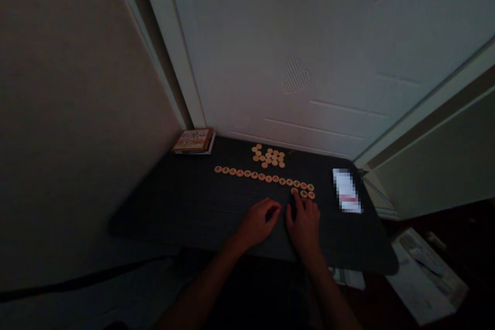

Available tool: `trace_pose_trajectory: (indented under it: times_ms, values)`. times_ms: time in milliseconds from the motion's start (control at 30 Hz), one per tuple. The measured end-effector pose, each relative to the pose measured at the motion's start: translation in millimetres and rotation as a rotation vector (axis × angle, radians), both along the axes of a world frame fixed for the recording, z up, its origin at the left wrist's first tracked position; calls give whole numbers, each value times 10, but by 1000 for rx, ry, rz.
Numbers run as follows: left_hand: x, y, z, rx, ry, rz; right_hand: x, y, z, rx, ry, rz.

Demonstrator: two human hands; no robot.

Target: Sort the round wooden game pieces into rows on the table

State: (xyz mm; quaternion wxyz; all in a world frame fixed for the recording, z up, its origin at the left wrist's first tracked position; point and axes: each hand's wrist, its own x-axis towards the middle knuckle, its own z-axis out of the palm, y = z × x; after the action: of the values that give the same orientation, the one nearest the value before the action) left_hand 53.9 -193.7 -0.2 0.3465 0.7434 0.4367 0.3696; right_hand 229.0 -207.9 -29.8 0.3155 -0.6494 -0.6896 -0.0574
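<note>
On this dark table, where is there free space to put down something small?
Free: the left part of the table, between the box and the left hand; also the near right corner below the white card. Crowded: the row of discs, the cluster behind it, and around the right hand.

Two bare forearms entered from the bottom edge of the frame, with no sleeve, cuff or glove on either. The left hand (pixel 258 223) and the right hand (pixel 305 224) were uncovered too. No watch, ring or band could be made out on wrists or fingers, though the dim light left fine detail hard to tell.
</note>
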Motion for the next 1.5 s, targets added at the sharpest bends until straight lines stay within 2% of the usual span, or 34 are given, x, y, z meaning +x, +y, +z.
trace_pose_trajectory:
  times_ms: [167, 333, 733, 900, 1200, 1500]
  values:
    - [1, 3, -13, 8, -2, -3, -10, 9, -11, 53, 28, 28]
    - [2, 5, -12, 5, 5, -1, -6, 22, -37, 42, 6, 56]
    - [6, 5, -31, -1, 27, -3, 5, 27, -56, 35, 11, 31]
    - [-1, 0, -13, 4, 53, -11, 29, 18, -68, 85, 39, -37]
    - [-7, 4, 6, -12, 67, -26, 19, 7, -64, 40, -12, -61]
    - [-7, 0, -6, -2, 79, -22, 18, 22, -71, 13, -10, -17]
